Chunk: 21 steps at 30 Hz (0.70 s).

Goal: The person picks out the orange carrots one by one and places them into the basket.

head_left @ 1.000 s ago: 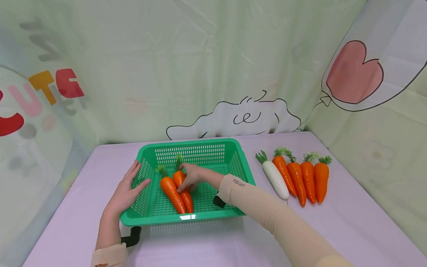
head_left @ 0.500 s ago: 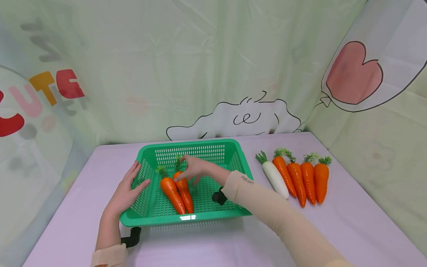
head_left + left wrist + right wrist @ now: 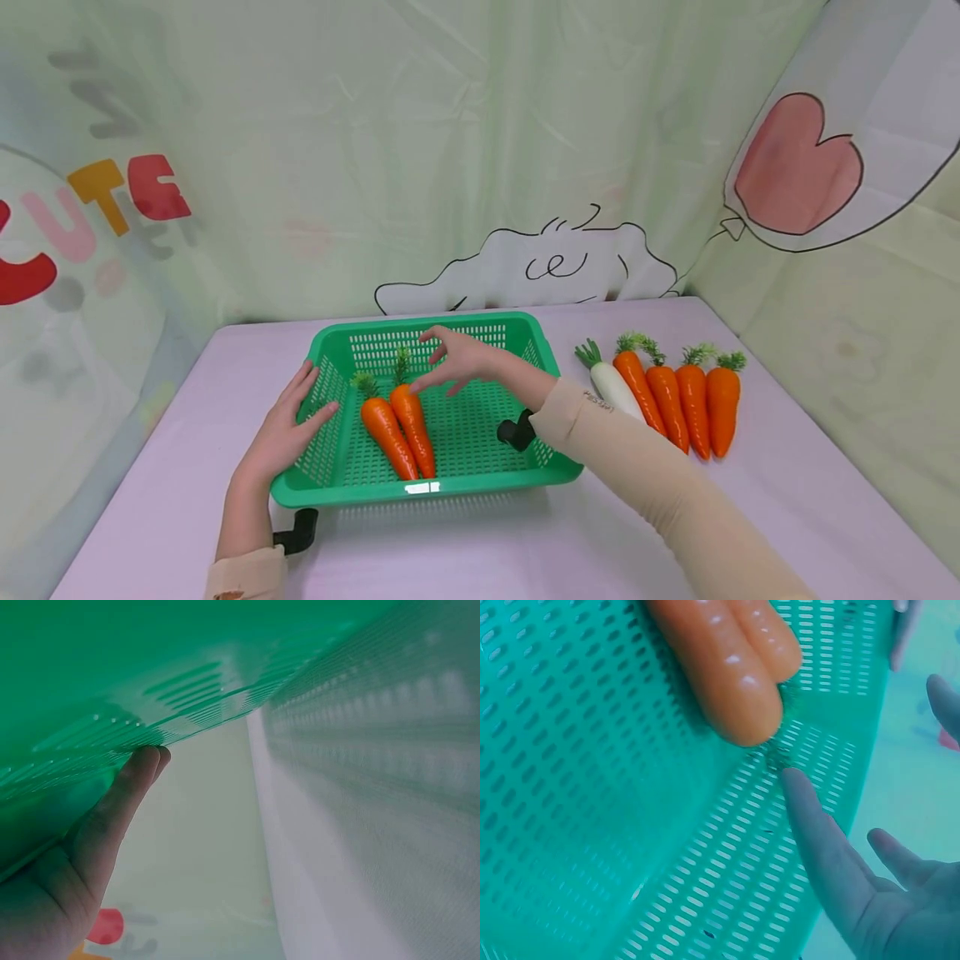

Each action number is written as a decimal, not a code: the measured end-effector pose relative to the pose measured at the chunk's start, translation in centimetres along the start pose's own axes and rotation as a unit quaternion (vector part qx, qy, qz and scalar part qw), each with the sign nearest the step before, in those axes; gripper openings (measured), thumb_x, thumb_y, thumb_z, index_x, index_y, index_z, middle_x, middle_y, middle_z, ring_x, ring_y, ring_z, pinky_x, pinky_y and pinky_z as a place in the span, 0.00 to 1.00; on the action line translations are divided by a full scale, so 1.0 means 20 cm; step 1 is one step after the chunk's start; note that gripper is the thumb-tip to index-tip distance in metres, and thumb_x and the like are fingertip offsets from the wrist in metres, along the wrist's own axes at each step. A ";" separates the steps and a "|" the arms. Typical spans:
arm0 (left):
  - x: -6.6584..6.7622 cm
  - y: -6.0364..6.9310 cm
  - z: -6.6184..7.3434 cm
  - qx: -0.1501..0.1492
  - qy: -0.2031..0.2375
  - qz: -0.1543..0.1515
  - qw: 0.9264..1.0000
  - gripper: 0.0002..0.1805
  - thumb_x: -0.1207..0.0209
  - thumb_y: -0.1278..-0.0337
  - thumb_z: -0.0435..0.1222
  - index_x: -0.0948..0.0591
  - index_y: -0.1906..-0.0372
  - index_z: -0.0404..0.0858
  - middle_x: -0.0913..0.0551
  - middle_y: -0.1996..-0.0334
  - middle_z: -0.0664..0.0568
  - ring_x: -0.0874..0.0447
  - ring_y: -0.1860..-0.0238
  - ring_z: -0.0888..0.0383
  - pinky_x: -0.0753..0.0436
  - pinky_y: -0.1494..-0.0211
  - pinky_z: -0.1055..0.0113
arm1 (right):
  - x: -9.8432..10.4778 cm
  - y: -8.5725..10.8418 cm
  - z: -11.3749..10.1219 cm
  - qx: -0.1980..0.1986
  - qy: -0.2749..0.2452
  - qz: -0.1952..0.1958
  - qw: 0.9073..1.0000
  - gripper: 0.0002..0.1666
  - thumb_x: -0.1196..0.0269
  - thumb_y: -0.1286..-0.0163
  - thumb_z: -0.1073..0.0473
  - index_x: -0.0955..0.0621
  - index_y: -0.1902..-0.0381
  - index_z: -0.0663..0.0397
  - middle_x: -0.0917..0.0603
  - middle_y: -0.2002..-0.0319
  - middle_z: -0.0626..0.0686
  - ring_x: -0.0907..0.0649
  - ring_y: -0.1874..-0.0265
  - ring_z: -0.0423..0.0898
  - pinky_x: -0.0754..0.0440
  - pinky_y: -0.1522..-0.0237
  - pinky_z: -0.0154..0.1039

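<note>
Two orange carrots with leafy tops, a left one (image 3: 387, 437) and a right one (image 3: 414, 430), lie side by side in the left half of a green basket (image 3: 465, 483). My right hand (image 3: 467, 360) is over the basket, just right of the carrot tops, fingers spread and holding nothing. In the right wrist view, the carrots (image 3: 735, 682) lie beyond the fingertips of the right hand (image 3: 877, 900). My left hand (image 3: 281, 437) rests against the basket's left side with thumb and fingers apart; the left wrist view has this hand (image 3: 82, 877) touching the basket's outside (image 3: 187, 682).
Right of the basket, a white radish (image 3: 617, 390) and several carrots (image 3: 694, 408) lie in a row on the pale table (image 3: 480, 554). My right sleeve (image 3: 652, 475) covers part of the radish. A printed curtain (image 3: 337, 167) hangs behind.
My right hand has let go of the right carrot and moved up and to the right, away from it. The left hand has stayed in place at the basket's side.
</note>
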<state>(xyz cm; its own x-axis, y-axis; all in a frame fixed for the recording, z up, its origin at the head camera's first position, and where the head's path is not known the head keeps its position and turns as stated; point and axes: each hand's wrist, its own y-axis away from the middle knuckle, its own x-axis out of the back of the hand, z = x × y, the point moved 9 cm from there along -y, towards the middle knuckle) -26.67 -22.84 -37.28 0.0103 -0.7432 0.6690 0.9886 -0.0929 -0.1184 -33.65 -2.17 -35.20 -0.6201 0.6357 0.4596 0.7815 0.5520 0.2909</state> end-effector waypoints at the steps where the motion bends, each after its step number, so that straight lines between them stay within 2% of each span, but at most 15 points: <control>1: 0.00 0.00 0.00 0.001 0.000 -0.001 1.000 0.39 0.48 0.38 0.48 0.48 0.30 0.34 0.57 0.28 0.46 0.59 0.31 0.40 0.49 0.39 0.35 | 0.01 0.01 -0.01 0.003 0.007 0.003 1.000 0.52 0.27 0.51 0.56 0.43 0.33 0.51 0.32 0.42 0.64 0.19 0.60 0.52 0.17 0.69 0.42; 4: 0.00 0.00 0.00 0.001 0.000 -0.002 1.000 0.39 0.48 0.38 0.48 0.48 0.30 0.34 0.57 0.28 0.47 0.59 0.31 0.40 0.49 0.39 0.35 | 0.05 0.06 -0.03 0.014 0.022 0.007 1.000 0.52 0.27 0.52 0.56 0.42 0.33 0.50 0.31 0.42 0.63 0.19 0.61 0.51 0.17 0.69 0.40; 10: 0.01 0.00 0.00 0.002 -0.002 -0.001 1.000 0.39 0.48 0.38 0.48 0.48 0.30 0.34 0.58 0.28 0.47 0.59 0.31 0.40 0.49 0.39 0.35 | 0.12 0.16 -0.08 0.037 0.037 0.023 0.998 0.50 0.27 0.53 0.55 0.40 0.34 0.47 0.29 0.44 0.61 0.17 0.71 0.49 0.17 0.69 0.39; 15: 0.01 0.00 0.00 0.000 0.002 0.000 1.000 0.38 0.48 0.38 0.47 0.48 0.30 0.34 0.58 0.28 0.47 0.59 0.31 0.40 0.49 0.39 0.34 | 0.20 0.23 -0.10 0.053 0.030 0.040 0.997 0.47 0.27 0.51 0.55 0.38 0.35 0.45 0.27 0.46 0.56 0.17 0.64 0.47 0.17 0.68 0.39; 21: 0.00 0.00 0.01 0.001 0.004 -0.002 1.000 0.38 0.48 0.38 0.48 0.47 0.30 0.34 0.58 0.28 0.46 0.59 0.31 0.40 0.49 0.39 0.34 | 0.28 0.33 -0.10 0.079 0.038 0.060 0.994 0.45 0.29 0.48 0.56 0.39 0.35 0.46 0.28 0.46 0.57 0.18 0.59 0.48 0.18 0.66 0.40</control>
<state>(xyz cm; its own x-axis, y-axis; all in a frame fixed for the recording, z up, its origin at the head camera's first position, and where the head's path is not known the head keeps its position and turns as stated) -26.67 -22.80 -37.18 0.0057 -0.7486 0.6630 0.9889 -0.0942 -0.1149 -31.80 3.96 -28.93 -0.5123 0.6626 0.5463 0.8249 0.5567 0.0984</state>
